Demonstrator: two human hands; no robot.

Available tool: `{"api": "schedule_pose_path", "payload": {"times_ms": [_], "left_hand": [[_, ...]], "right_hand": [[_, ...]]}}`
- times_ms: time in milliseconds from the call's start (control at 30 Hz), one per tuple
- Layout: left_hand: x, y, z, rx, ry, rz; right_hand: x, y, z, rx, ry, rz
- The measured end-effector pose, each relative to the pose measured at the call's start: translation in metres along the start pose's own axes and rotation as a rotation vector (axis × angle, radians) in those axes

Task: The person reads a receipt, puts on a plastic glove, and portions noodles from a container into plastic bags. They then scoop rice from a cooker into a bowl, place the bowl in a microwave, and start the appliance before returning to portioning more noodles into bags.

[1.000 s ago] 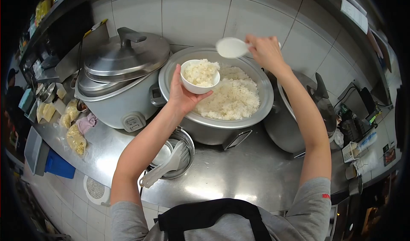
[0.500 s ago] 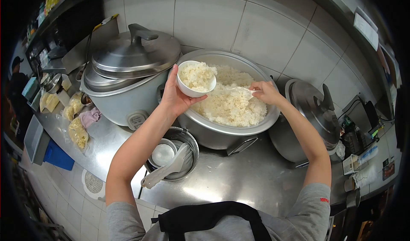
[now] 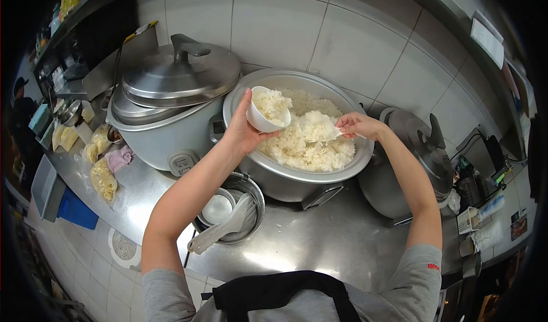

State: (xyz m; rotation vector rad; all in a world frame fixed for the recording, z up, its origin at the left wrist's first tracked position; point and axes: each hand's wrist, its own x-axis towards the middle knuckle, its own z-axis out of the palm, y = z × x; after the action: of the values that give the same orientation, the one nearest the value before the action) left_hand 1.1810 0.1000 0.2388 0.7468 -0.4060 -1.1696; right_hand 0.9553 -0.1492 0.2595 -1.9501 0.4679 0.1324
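My left hand (image 3: 246, 129) is wrapped round a white bowl (image 3: 264, 118), which holds cooked rice and tilts to the right over the open rice cooker (image 3: 285, 177). In my right hand (image 3: 359, 126) is the handle of a white rice paddle (image 3: 337, 132). A heap of rice (image 3: 315, 127) covers the paddle's blade, close to the right of the bowl. More rice (image 3: 308, 156) fills the cooker beneath both hands.
Left stands another rice cooker (image 3: 157, 136) with stacked metal lids (image 3: 182, 76). A metal pot (image 3: 260, 208) with a smaller pot and a pale-handled scoop (image 3: 224, 226) sits in front. A lidded cooker (image 3: 394, 179) stands right. A person (image 3: 24, 111) is at far left.
The bowl has tipped further to the right. The paddle has risen out of the rice with a heap on its blade, nearer the bowl.
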Motion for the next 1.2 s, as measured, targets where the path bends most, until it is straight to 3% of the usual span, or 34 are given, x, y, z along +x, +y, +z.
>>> {"api": "schedule_pose_path", "payload": {"times_ms": [167, 267, 333, 400, 467, 567, 700, 767, 1000, 1033, 1100, 1200], "left_hand": [[0.004, -0.009, 0.000, 0.014, -0.034, -0.022], [0.009, -0.019, 0.011, -0.004, 0.011, -0.031], [0.013, -0.027, 0.023, -0.035, 0.014, -0.031], [0.020, -0.034, 0.032, -0.065, 0.019, -0.032], [0.030, -0.039, 0.037, -0.156, -0.002, -0.012], [0.035, -0.035, 0.040, -0.225, -0.071, 0.027], [0.025, -0.014, 0.027, -0.227, -0.046, 0.059], [0.021, -0.009, 0.020, -0.245, -0.056, 0.080], [0.016, -0.006, 0.026, -0.179, -0.052, 0.071], [0.017, -0.007, 0.024, -0.177, -0.049, 0.071], [0.017, -0.007, 0.019, -0.112, -0.047, 0.065], [0.015, -0.008, 0.015, 0.008, -0.144, 0.068]], "right_hand": [[-0.006, -0.037, -0.015, -0.082, 0.093, -0.048], [-0.010, -0.078, -0.016, -0.310, 0.291, -0.127], [-0.007, -0.107, 0.003, -1.140, 0.640, -0.218], [-0.016, -0.133, 0.063, -1.469, 0.722, -0.093], [-0.013, -0.126, 0.108, -1.561, 0.686, -0.156], [-0.015, -0.114, 0.143, -1.532, 0.776, -0.283], [-0.045, -0.120, 0.104, -1.269, 0.883, -0.321], [-0.050, -0.111, 0.092, -0.626, 0.897, -0.531], [-0.034, -0.103, 0.124, -0.897, 0.868, -0.692], [-0.035, -0.107, 0.124, -0.894, 0.868, -0.693], [-0.040, -0.116, 0.123, -0.958, 0.787, -0.476], [-0.031, -0.106, 0.121, -1.085, 0.736, -0.587]]}}
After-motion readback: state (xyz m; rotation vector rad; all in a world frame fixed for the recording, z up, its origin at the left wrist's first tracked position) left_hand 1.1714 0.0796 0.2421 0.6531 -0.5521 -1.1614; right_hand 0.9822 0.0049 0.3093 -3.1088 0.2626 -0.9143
